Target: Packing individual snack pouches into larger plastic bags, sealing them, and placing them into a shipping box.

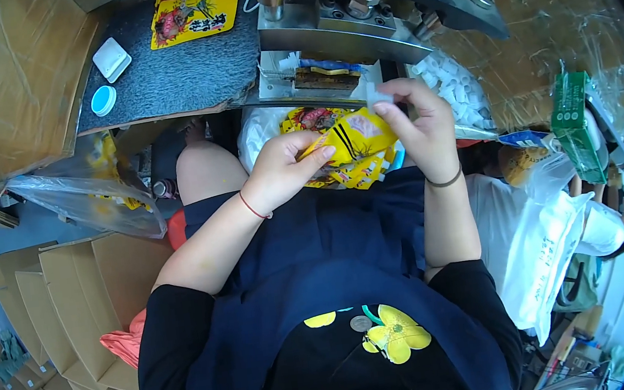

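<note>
Over my lap, my left hand [286,164] grips one end of a yellow printed pouch [358,136] between thumb and fingers. My right hand [424,120] is at the pouch's other end, pinching a small whitish plastic piece [377,98]. That piece is right against the pouch's upper corner; whether it sits inside the pouch I cannot tell. Under my hands lie several more yellow pouches [360,173]. Just beyond them stands a metal press-like machine [326,57], with a brown and blue strip on its bed.
Small white plastic pieces [455,88] lie heaped right of the machine. A dark mat [181,78] holds yellow pouches, a white box [111,60] and a round blue-topped container [103,100]. Cardboard boxes [83,301] stand at left. Another person [604,225] is at right.
</note>
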### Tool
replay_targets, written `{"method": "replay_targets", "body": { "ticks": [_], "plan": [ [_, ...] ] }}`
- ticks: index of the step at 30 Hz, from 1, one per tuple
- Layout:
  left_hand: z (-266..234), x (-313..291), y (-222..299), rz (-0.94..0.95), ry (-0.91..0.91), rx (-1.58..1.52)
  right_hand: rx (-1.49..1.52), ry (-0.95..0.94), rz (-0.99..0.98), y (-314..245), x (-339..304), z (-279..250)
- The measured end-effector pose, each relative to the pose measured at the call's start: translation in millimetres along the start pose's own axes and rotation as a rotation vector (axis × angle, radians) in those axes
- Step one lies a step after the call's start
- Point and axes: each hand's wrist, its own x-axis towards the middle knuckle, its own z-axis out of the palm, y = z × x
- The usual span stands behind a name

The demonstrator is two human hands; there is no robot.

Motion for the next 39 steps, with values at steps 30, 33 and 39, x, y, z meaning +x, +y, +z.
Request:
{"method": "replay_targets", "body": {
  "ticks": [30, 33, 39],
  "plan": [
    [21.2, 1.5, 4.1, -0.348, -0.236, -0.430, -0.748, -0.053, -0.003, 21.5, 12.3, -39.2],
    [5.6, 23.1, -0.2, -0.288, -0.127, -0.562, -1.089, -0.115, 0.243, 76.4, 2.8, -72.1],
    [-25.5, 51.0, 5.3, -0.301, -0.103, -0.632, -0.935, -0.035, 0.220, 91.5, 6.0, -58.4]
  ]
}}
